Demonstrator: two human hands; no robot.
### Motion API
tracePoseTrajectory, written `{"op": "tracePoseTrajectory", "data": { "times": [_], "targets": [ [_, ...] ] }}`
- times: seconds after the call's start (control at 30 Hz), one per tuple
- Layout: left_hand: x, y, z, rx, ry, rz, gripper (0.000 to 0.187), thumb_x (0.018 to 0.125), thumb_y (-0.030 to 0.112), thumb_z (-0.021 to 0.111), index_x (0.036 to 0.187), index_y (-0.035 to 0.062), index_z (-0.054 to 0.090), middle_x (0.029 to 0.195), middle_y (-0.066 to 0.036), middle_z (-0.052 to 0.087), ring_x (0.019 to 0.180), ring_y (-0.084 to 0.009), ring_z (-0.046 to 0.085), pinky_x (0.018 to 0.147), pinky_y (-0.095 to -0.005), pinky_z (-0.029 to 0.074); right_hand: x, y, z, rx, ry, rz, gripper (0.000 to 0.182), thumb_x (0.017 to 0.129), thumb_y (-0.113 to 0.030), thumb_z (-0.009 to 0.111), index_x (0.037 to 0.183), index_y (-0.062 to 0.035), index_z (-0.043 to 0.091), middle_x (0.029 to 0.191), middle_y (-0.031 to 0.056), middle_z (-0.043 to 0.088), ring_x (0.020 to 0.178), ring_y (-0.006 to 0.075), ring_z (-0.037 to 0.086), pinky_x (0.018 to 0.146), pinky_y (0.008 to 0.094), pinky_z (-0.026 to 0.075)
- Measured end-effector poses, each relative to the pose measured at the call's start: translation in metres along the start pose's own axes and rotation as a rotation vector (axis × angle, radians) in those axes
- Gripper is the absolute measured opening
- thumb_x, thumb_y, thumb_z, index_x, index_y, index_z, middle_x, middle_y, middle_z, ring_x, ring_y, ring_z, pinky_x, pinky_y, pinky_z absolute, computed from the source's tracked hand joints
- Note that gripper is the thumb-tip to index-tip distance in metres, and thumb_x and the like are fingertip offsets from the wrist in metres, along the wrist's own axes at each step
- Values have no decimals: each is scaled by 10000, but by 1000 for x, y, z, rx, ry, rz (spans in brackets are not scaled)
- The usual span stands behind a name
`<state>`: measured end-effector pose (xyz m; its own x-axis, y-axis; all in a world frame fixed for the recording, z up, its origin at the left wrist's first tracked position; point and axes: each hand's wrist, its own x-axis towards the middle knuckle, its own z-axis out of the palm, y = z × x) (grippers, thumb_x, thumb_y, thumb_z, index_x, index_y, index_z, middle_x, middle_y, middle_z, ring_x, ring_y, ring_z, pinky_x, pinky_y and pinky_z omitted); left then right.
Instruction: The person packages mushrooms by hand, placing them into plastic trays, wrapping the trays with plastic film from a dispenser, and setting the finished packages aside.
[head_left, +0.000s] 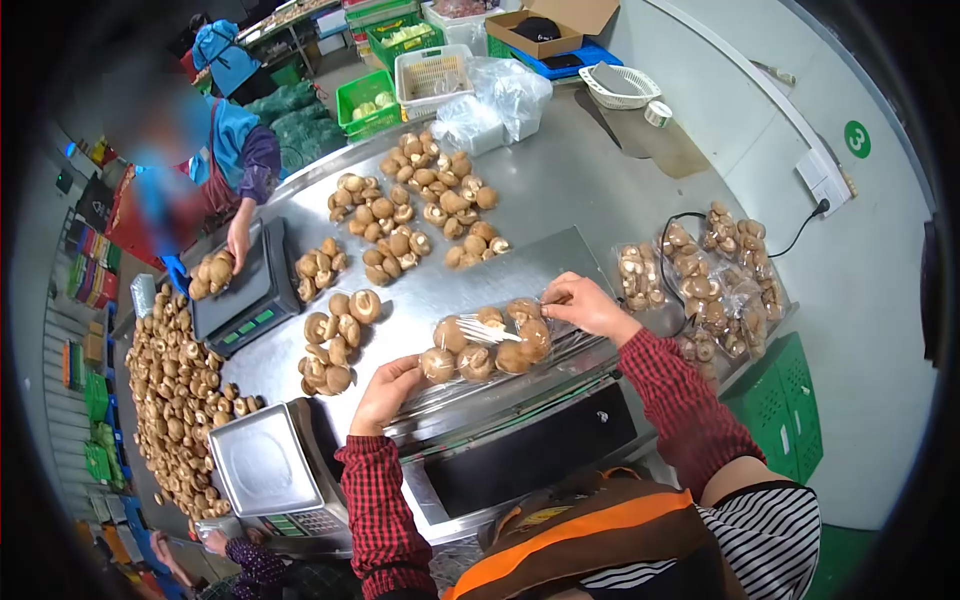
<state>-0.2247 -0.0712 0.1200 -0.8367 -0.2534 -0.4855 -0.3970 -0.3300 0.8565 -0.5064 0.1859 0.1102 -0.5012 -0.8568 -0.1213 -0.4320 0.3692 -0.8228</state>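
A row of brown shiitake mushrooms [474, 362] lies under clear plastic film [486, 333] on the wrapping machine in front of me. My left hand [390, 390] is at the left end of this pack, its thumb and fingers closed on the film edge. At the right end, my right hand [588, 303] pinches the film between thumb and fingers. Bright glare covers part of the film. Just left of the pack sits a loose pile of mushrooms [337, 343] on the steel table.
Wrapped mushroom packs [705, 285] are heaped at the right by a black cable. More mushroom piles [380, 215] stand further back. A co-worker's hand [240, 238] holds mushrooms over a black scale [250, 290]. A silver scale [265, 460] and a large mushroom heap [175, 400] lie left.
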Motion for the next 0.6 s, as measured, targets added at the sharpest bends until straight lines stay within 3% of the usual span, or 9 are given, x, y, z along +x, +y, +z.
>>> {"op": "tracePoseTrajectory", "data": {
  "times": [0.1,0.13,0.2,0.23,0.33,0.4,0.5,0.53,0.6],
  "targets": [
    [6,-7,2,-123,5,40,338,968,104,550,1247,-87,566,1136,-134,661,993,-187,658,904,-288,521,-13,-8,28,132,410,-39,124,861,-112,679,927,-8,699,1022,129,575,914,250,610,792,347,511],
    [7,-9,1,-116,22,58,326,960,94,567,1229,-90,579,1090,-126,678,955,-183,670,861,-282,537,-12,-10,36,134,419,-47,124,861,-112,679,927,-8,699,1022,129,575,914,250,610,792,347,511],
    [5,-2,6,-13,66,62,308,954,95,583,1200,-88,602,1012,-108,695,877,-160,673,804,-259,541,-9,-15,49,-98,686,-152,112,870,-94,662,932,-2,673,1017,131,563,921,271,600,805,341,505],
    [5,-4,7,-71,66,101,285,948,92,593,1176,-77,624,923,-78,693,761,-109,634,707,-217,517,-7,-17,55,95,662,-62,122,889,-108,638,949,-3,637,1021,149,558,948,319,587,844,372,485],
    [6,1,10,-17,99,50,276,945,85,597,1169,-72,630,855,-43,667,682,-73,571,620,-189,463,-4,-18,53,-51,586,-53,147,908,-144,618,956,-6,614,1049,180,551,947,346,586,837,400,474],
    [5,1,8,-8,60,13,259,956,106,588,1150,-57,641,806,-23,646,652,-61,548,588,-186,436,-5,-18,43,-96,578,-82,172,920,-180,605,972,-17,609,1005,185,570,923,358,591,794,417,477],
    [11,9,-2,138,-20,-62,245,992,183,551,1082,-11,671,686,29,584,567,-36,474,511,-180,353,-7,-14,31,-81,389,17,204,909,-204,614,917,-1,629,832,194,642,838,387,613,774,453,486],
    [14,7,-1,128,-23,-61,240,995,188,543,1066,-1,673,679,32,578,560,-36,464,510,-180,342,-2,-3,38,-106,433,-14,250,918,-224,599,908,22,636,873,232,656,807,392,629,751,466,490],
    [12,9,7,47,-17,-37,237,998,193,537,1047,3,670,671,38,567,559,-37,458,506,-184,332,1,-10,34,-296,255,128,297,939,-242,566,927,47,634,932,259,653,821,416,631,760,465,487]
  ]
}}
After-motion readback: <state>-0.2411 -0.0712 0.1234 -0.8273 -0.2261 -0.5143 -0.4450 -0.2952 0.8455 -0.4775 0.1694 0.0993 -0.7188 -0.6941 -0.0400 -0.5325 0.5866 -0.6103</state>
